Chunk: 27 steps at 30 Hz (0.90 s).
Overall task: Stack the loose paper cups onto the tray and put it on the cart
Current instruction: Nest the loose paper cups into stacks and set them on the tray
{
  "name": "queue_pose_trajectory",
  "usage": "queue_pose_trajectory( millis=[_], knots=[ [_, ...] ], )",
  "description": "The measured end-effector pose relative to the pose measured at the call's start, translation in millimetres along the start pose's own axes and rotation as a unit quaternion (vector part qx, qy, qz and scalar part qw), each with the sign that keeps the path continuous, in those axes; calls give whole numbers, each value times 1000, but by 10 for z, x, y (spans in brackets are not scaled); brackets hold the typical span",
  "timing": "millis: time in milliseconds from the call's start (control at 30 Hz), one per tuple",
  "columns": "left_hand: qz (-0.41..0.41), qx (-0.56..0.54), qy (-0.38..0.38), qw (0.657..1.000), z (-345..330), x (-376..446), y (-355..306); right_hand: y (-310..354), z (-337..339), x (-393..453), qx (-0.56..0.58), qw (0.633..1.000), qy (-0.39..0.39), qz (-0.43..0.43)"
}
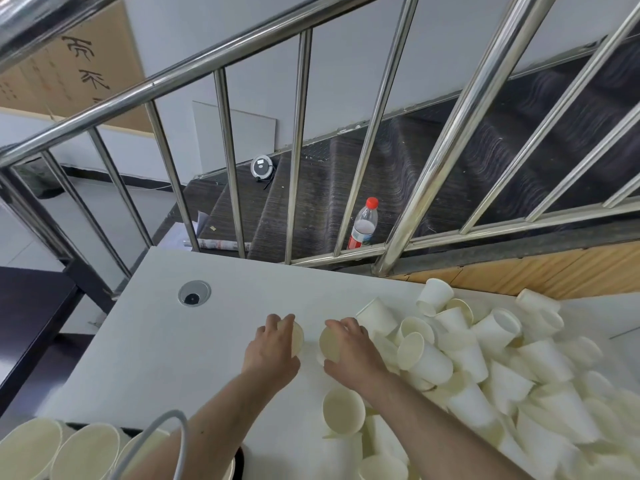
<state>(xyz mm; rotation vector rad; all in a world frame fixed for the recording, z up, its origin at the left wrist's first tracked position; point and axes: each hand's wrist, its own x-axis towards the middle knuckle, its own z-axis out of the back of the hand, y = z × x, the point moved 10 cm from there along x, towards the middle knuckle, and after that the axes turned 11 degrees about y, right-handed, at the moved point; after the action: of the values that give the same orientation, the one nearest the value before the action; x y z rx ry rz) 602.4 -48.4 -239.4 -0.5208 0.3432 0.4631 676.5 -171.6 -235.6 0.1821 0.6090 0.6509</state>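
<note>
White desktop [207, 341] beside a stair railing [298, 143]: your left hand [273, 348] grips one cup [296, 337], your right hand [349, 351] another [329, 342]. Their mouths face each other, nearly touching. Loose cups [502, 368] lie right, nearer your right hand; stacks [59, 452] sit lower left.

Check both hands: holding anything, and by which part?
Each grips one paper cup by its side wall. The left hand wraps a cup; the right hand wraps another cup, open mouth facing left.
</note>
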Motion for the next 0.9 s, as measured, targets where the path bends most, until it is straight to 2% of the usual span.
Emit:
queue_pose_trajectory(
  millis=[233, 467, 633, 900],
  knots=[
    [-40, -22, -30, 999, 169, -356, -161, 102, 195, -442, 23, 998, -55, 15],
    [-59, -47, -96, 993, 330, -1162, -99, 383, 182, -1106, 36, 993, -98, 54],
    [-48, -34, -116, 991, 275, -1721, 53, 592, -6, -1501, 56, 989, -109, 81],
    [-15, -38, -148, 988, 235, -2578, 603, 1185, -478, -1968, 56, 987, -76, 133]
  ],
)
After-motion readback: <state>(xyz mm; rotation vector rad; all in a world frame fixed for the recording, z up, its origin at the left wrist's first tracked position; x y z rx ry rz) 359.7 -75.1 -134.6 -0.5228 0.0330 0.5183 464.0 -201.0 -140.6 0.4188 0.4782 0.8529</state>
